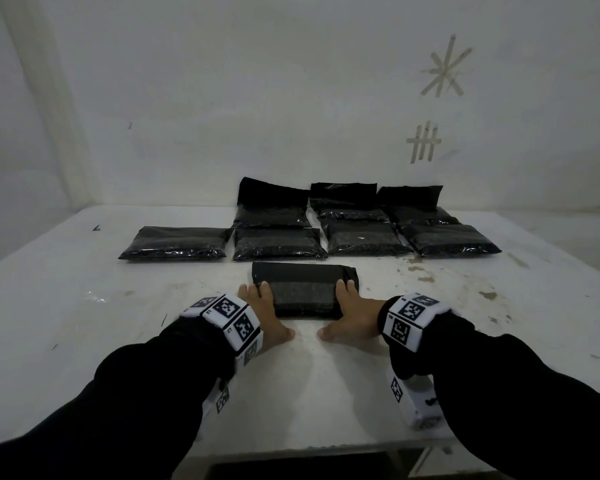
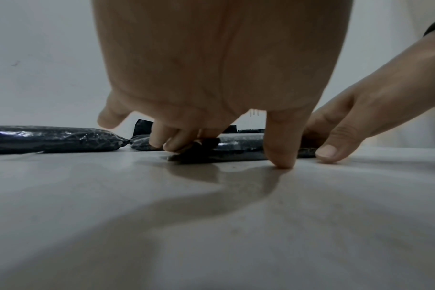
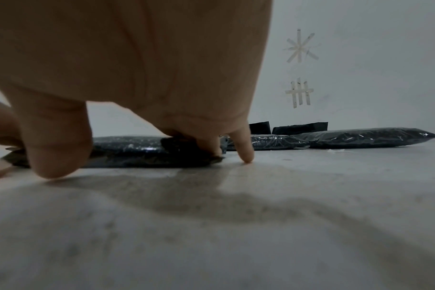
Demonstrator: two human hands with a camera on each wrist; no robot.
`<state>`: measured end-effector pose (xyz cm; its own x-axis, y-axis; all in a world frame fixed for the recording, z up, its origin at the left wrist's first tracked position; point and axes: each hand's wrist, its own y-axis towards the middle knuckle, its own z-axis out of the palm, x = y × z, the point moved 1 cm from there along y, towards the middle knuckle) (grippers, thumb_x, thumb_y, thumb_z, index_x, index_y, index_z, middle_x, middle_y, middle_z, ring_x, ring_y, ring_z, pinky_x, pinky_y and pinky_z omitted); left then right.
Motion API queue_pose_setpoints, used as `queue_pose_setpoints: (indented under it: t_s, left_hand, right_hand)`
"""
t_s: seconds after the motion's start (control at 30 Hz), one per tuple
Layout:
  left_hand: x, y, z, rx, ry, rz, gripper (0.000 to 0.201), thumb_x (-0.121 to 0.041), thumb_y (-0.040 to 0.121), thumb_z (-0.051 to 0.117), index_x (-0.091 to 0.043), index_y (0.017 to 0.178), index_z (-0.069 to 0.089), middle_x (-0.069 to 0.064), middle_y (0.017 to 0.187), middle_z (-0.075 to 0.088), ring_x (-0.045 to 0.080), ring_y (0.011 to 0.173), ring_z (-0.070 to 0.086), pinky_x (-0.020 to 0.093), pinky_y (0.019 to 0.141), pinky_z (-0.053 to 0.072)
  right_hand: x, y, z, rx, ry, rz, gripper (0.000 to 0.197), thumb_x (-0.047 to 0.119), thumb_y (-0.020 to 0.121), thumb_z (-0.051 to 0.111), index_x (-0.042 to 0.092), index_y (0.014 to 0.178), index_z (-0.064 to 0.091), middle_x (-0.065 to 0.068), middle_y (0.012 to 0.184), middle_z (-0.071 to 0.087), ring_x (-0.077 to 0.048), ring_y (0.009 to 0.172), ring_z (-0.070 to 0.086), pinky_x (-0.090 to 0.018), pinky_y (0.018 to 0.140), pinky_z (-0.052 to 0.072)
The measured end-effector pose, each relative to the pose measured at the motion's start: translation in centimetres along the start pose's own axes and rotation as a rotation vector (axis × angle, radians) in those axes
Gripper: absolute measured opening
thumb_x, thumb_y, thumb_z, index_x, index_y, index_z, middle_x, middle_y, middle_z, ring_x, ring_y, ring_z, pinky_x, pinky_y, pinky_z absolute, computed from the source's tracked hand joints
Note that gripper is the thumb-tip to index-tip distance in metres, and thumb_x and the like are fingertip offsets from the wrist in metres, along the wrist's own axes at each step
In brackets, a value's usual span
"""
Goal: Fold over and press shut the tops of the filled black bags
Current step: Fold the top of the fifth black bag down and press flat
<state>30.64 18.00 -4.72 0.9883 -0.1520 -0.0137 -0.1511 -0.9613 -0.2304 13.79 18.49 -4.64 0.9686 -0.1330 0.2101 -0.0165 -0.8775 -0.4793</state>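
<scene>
From the head view, the black bag (image 1: 303, 289) I am working on lies flat on the white table (image 1: 84, 306) just in front of me, its top flap folded over the far side. My left hand (image 1: 264, 315) holds its left end and my right hand (image 1: 352, 315) its right end, fingers curled down onto the bag's corners, thumbs stretched out on the table. Behind it lie seven more filled bags (image 1: 278, 242), in two rows near the wall (image 1: 222, 81); the three at the back have their tops standing up.

From my left wrist, my fingers (image 2: 171, 144) pinch the crumpled edge of the bag (image 2: 238, 149), and my thumb tip rests on the table. My right hand (image 2: 355, 121) shows at the far end.

From my right wrist, my fingers (image 3: 209, 146) press down on the bag's end (image 3: 137, 153), little finger touching the table. Tape marks (image 3: 299, 92) stick to the wall.
</scene>
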Motion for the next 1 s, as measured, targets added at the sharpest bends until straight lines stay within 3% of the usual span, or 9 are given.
queue_pose_setpoints:
  t_s: [0.17,0.33,0.53,0.7,1.0]
  left_hand:
    - [-0.3,-0.4,0.0,-0.007,-0.009,0.001,0.094,-0.057,0.089,0.048,-0.009,0.151,-0.004,0.011,0.158,0.004,0.026,0.146,0.005,0.045,0.116,0.008]
    - [-0.4,-0.5,-0.3,0.026,-0.027,0.003,0.093,-0.055,0.090,0.047,-0.008,0.150,-0.006,0.011,0.157,0.007,0.026,0.145,0.011,0.043,0.116,0.010]
    - [0.6,-0.4,-1.8,0.171,-0.128,0.003,0.097,-0.054,0.089,0.051,-0.008,0.150,-0.008,0.009,0.156,0.016,0.024,0.144,0.019,0.040,0.115,0.011]
    - [0.9,-1.0,-1.9,0.209,-0.056,0.030,0.094,-0.056,0.091,0.046,-0.010,0.150,-0.010,0.006,0.159,-0.003,0.023,0.147,-0.002,0.042,0.116,0.003]
    - [0.5,-1.6,-1.5,0.162,-0.070,0.000,0.094,-0.054,0.091,0.046,-0.011,0.150,-0.013,0.006,0.159,-0.004,0.023,0.147,-0.003,0.042,0.116,-0.002]
  right_hand:
    - [-0.3,0.0,0.0,0.001,0.013,-0.004,0.108,0.055,0.085,0.056,0.014,0.147,-0.022,-0.007,0.155,-0.026,-0.024,0.147,-0.003,-0.038,0.119,0.013]
    - [-0.3,0.0,-0.1,-0.020,-0.037,-0.007,0.108,0.058,0.084,0.056,0.013,0.148,-0.020,-0.007,0.157,-0.020,-0.025,0.146,-0.014,-0.044,0.117,0.005]
    - [-1.9,-0.1,-1.0,0.088,0.082,0.061,0.107,0.061,0.084,0.054,0.023,0.146,-0.025,-0.014,0.157,-0.018,-0.026,0.146,-0.010,-0.042,0.118,0.005]
    - [-1.6,-0.3,-0.5,0.015,-0.073,0.026,0.097,0.063,0.089,0.041,0.015,0.148,-0.019,-0.003,0.158,-0.018,-0.027,0.145,-0.018,-0.046,0.117,0.001]
    - [-1.0,-0.8,0.6,-0.071,-0.016,0.038,0.094,0.065,0.088,0.039,0.018,0.150,-0.015,0.001,0.159,-0.012,-0.025,0.145,-0.018,-0.045,0.115,-0.007]
